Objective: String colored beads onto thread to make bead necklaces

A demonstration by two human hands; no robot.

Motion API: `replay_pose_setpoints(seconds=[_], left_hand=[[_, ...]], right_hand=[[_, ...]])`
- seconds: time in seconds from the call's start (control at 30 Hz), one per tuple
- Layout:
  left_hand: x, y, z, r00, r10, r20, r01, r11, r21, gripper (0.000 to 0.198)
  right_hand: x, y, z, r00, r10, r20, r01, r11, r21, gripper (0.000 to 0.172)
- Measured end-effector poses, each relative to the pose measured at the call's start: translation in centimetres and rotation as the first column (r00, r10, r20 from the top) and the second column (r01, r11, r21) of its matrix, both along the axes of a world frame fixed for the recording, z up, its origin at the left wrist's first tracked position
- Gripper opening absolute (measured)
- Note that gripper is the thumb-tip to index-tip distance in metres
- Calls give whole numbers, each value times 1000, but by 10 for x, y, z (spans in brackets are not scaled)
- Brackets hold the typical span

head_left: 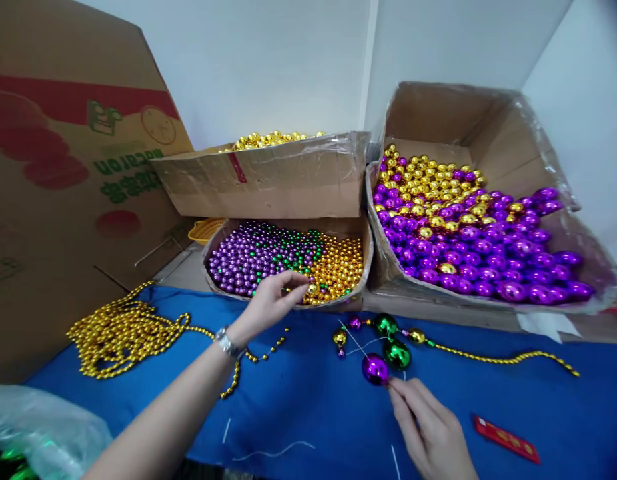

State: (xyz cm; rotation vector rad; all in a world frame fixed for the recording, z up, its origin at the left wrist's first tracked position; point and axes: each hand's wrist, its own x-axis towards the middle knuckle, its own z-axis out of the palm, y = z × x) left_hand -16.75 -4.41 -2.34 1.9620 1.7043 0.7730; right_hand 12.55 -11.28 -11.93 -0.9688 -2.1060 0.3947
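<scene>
While your left hand [271, 301] reaches over the front rim of the small bead box [288, 303], its fingers [299, 283] are pinched nearly closed at the gold beads [338, 267]; whether one bead is actually caught between them you cannot tell from here. Your right hand [431, 427] sits low on the blue tabletop [313, 407], fingers closed on a thin thread just beside the purple ball [375, 369], likely to keep the line taut for stringing. That strand lies between your hands: three big balls, one purple and two green [397, 353], plus about three small ones, then a gold bead chain [493, 359] trailing right. Three open boxes stand behind within reach: the small one sorted purple, green, gold; a gold-filled box [268, 175] stacked over it; a large box [493, 247] of purple and gold balls at right. One pile of gold chains [121, 333] lies left, apart from the work. One red strip [506, 439] lies near your right hand. One plastic bag [38, 427] sits at the bottom left. A big carton [63, 200] leans at left.
</scene>
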Motion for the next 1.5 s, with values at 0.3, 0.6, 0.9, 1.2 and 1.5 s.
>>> replay_pose_setpoints(seconds=[0.3,0.6,0.9,1.2,1.5], left_hand=[[-19,65,-9,807,-318,-497,213,943,-257,7],[-23,66,-23,743,-210,-636,121,976,-180,19],[-36,66,-10,743,-164,-649,55,981,-185,17],[-29,63,-14,908,-139,-395,54,974,-220,9],[25,9,-7,632,39,774,229,944,-236,29]], right_hand=[[-5,-2,-2,1000,-5,-23,4,1000,-13,19],[-4,-2,-3,999,-6,-36,5,999,-43,19],[-6,-2,-3,999,2,-34,-2,1000,-17,19],[-10,-4,-2,999,8,-51,-9,1000,-13,18],[-15,2,8,997,-49,-64,48,999,-27,19]])
